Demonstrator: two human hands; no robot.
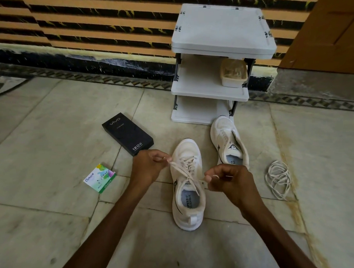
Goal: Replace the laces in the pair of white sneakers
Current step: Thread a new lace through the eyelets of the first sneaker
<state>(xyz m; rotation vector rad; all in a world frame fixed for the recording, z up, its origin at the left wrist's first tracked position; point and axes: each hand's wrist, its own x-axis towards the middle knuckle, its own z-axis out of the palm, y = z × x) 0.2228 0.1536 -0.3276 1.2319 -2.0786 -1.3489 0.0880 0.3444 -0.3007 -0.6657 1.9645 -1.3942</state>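
A white sneaker [186, 211] stands on the floor between my hands, toe pointing away, with a cream lace [185, 167] threaded through its eyelets. My left hand [148, 165] pinches one lace end at the shoe's left side. My right hand [228, 181] pinches the other lace end at the shoe's right side. Both ends are pulled outward from the top eyelets. The second white sneaker [225, 142] stands behind and to the right with no lace in it. A loose coil of white lace [278, 178] lies on the floor at the right.
A white three-tier rack [210, 90] stands against the wall behind the shoes, with a beige container [233, 75] on its middle shelf. A black phone box [127, 133] and a small green and white carton [99, 178] lie on the floor at the left.
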